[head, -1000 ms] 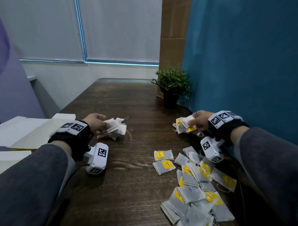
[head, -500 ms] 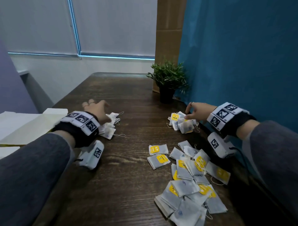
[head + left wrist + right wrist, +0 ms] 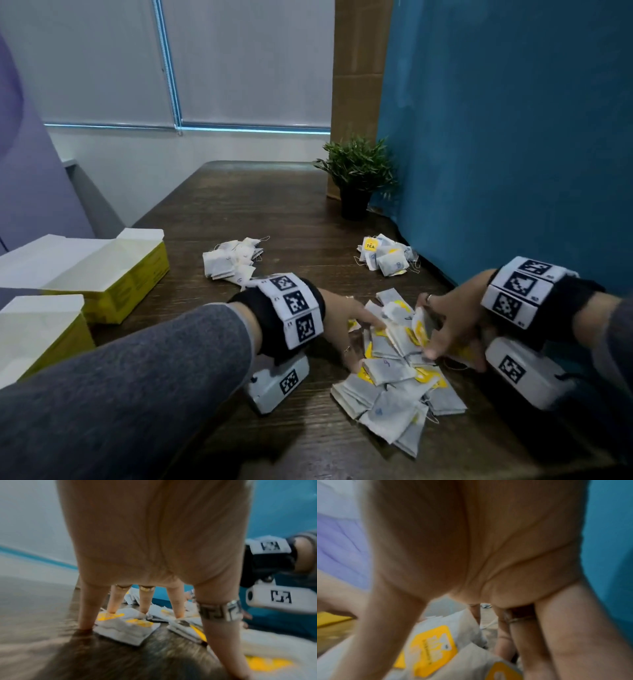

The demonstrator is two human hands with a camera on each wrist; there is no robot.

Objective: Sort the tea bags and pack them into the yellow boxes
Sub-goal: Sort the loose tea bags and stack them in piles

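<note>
A loose heap of mixed tea bags [image 3: 394, 387], some with yellow tags, lies on the dark wooden table [image 3: 239, 212] near me. My left hand [image 3: 363, 342] rests on the heap's left side with straight, spread fingers [image 3: 145, 604] pressing on the bags. At the heap's right side my right hand [image 3: 426, 330] pinches a yellow-tagged tea bag [image 3: 418, 329], tipped upright between thumb and fingers; the right wrist view is blurred. Two sorted piles lie farther back: a plain one [image 3: 233, 262] and a yellow-tagged one [image 3: 387, 257]. Two open yellow boxes [image 3: 113, 277] [image 3: 41, 335] stand at the left.
A small potted plant [image 3: 356, 178] stands at the back right against a blue partition [image 3: 513, 137] that runs along the table's right edge. Bare table lies between the two sorted piles and beyond them.
Both hands let go of the bags they put on the far sorted piles and drew back toward me onto the mixed heap. The right hand has picked up a bag there.
</note>
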